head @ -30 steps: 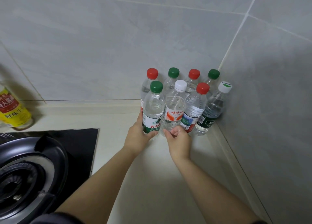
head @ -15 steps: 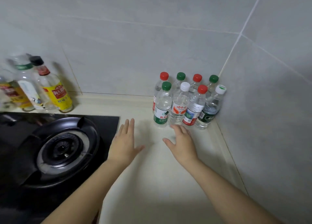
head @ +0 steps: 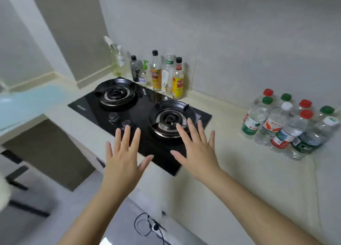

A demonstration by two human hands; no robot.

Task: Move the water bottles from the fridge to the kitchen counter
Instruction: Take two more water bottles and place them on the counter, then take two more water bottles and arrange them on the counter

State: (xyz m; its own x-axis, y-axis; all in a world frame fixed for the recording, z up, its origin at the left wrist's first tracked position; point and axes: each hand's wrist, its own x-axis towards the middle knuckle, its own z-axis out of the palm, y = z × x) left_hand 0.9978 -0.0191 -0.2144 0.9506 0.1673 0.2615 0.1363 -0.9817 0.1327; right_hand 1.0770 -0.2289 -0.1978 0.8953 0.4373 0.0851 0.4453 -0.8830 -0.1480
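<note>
Head | left hand [head: 123, 163], right hand [head: 199, 156]: fingers spread, empty | clear plastic water bottles [head: 275, 123] on smooth counter [head: 249, 180]

Eight clear plastic water bottles [head: 273, 123] with red, green and white caps stand upright, touching in two tight rows of four, in the back right corner of the cream kitchen counter [head: 239, 170].

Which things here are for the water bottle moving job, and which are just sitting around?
For the job: water bottles standing together in the corner; kitchen counter under them; left hand and right hand, both open and holding nothing.
Just sitting around: gas stove; sauce bottles by the wall; spray bottle; cable on the floor.
</note>
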